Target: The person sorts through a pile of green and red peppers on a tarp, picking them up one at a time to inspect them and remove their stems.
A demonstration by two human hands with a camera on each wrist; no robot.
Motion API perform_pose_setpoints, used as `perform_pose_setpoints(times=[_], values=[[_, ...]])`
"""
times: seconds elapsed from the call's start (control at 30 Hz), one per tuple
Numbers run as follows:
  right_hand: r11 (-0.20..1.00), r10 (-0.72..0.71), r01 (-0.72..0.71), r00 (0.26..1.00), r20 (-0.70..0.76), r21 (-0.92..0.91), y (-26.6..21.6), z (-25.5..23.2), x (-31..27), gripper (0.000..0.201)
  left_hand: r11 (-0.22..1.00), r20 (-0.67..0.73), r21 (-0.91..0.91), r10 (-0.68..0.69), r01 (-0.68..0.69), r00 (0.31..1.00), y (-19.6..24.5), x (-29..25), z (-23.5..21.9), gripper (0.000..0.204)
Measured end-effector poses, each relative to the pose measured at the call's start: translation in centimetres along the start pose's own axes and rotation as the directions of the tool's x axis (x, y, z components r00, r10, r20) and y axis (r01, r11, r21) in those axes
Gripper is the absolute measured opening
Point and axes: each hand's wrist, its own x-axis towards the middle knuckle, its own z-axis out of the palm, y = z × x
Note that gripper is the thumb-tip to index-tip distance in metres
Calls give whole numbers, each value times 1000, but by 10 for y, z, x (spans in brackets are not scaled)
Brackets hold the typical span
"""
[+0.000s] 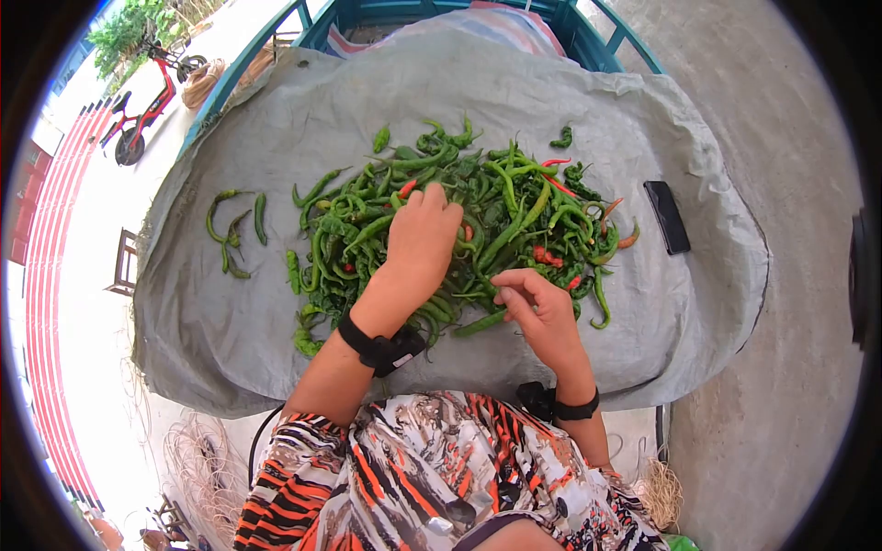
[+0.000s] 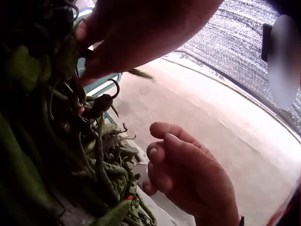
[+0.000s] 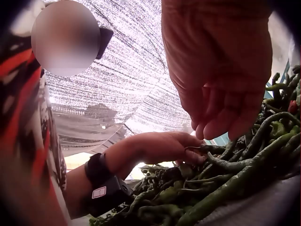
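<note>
The right hand (image 1: 547, 321) hangs loose by the near edge of the pile, with bent fingers and nothing in them. The left hand (image 1: 423, 234) has its fingers down in the peppers (image 1: 524, 216); I can't tell if it grips one. The peppers lie heaped on a wrinkly gray sheet (image 1: 634, 344). A black phone (image 1: 667, 217) lies on its right side. Past that are a blue cart (image 1: 593, 53) and a red bike (image 1: 156, 107) on pale ground.

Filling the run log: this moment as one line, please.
left hand: touching chili peppers, hold unclear | right hand: loosely curled, nothing visibly held | smartphone: on gray tarp
</note>
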Motion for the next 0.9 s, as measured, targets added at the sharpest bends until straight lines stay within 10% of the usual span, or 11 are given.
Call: perform_pose_setpoints(times=[0.1,0.17,0.33,0.47,0.77,0.9], values=[[996,34,-27,997,-74,90,-2,0,0,26,880,-156,-472,-137,48,978,9,1,-15,15],[980,6,27,986,-167,196,-3,0,4,33,444,-2,-884,-319,148,948,27,-3,-37,14],[907,23,93,963,-267,412,-9,-2,13,47,41,344,-934,-171,356,923,27,-12,-51,22],[858,68,7,990,-127,513,-8,-8,11,35,-17,522,-853,-23,522,853,25,-14,-48,23],[922,-8,56,992,-127,384,-9,-18,7,18,-98,470,-882,-168,460,866,26,-7,-36,34],[922,-31,148,949,-312,357,-5,-34,17,17,254,312,-891,-259,377,914,14,-6,-26,36]])
